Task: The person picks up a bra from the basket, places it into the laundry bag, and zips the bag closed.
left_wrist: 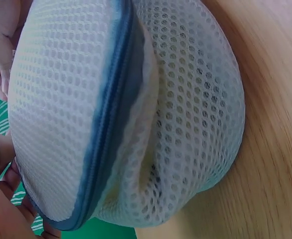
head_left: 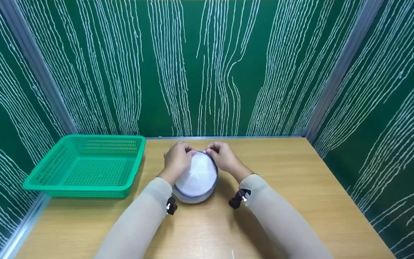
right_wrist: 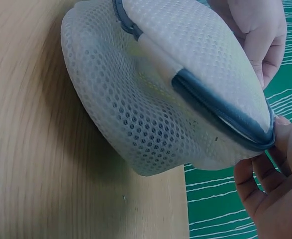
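Observation:
A round white mesh laundry bag point(head_left: 198, 176) with a blue-grey zipper point(left_wrist: 106, 114) around its top stands on the table in front of me. Its soft side wall sags and creases in both wrist views. My left hand point(head_left: 178, 158) pinches the bag's far rim on the left. At the rim's far right, my right hand point(head_left: 225, 158) pinches the edge between thumb and fingers, close to the zipper band point(right_wrist: 225, 112). A white patch point(right_wrist: 158, 59) interrupts the zipper band. Whether the zipper is fully closed cannot be told, and the bag's inside is hidden.
A green plastic basket point(head_left: 133, 180) with slotted walls stands left of the bag on the wooden table point(head_left: 282, 162). Green panels point(head_left: 207, 72) with white wavy lines rise behind and at both sides. A small pale object point(head_left: 233, 254) lies at the near table edge.

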Available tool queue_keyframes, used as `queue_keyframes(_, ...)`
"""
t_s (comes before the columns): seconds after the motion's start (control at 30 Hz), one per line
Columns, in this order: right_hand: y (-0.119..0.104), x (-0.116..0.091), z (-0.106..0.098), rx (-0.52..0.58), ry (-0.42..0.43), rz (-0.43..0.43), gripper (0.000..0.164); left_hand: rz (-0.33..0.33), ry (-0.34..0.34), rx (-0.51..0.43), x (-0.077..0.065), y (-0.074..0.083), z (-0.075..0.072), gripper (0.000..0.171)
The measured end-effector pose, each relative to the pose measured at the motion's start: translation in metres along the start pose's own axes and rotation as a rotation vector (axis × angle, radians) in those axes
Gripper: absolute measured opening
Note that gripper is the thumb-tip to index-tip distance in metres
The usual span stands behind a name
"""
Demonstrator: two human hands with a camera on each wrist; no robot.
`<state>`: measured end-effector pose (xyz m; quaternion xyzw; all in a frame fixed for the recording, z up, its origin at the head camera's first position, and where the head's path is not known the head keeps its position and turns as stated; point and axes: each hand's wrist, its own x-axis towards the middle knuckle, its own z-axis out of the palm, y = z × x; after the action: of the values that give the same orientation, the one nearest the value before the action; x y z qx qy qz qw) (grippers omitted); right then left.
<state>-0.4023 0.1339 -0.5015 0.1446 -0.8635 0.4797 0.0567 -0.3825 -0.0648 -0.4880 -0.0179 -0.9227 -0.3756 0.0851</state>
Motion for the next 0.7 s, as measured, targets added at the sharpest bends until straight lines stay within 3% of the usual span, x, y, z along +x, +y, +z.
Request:
queue_keyframes(0.47, 0.001, -0.001, -0.002, -0.004, -0.005, 0.012, 0.009, -0.094, 0.022, -0.013, -0.002, -0.008, -0.007, 0.015)
queue_keyframes(0.7, 0.001, -0.001, -0.002, -0.003, -0.014, 0.031, 0.009, -0.089, 0.040, -0.007, -0.001, -0.012, -0.008, 0.014)
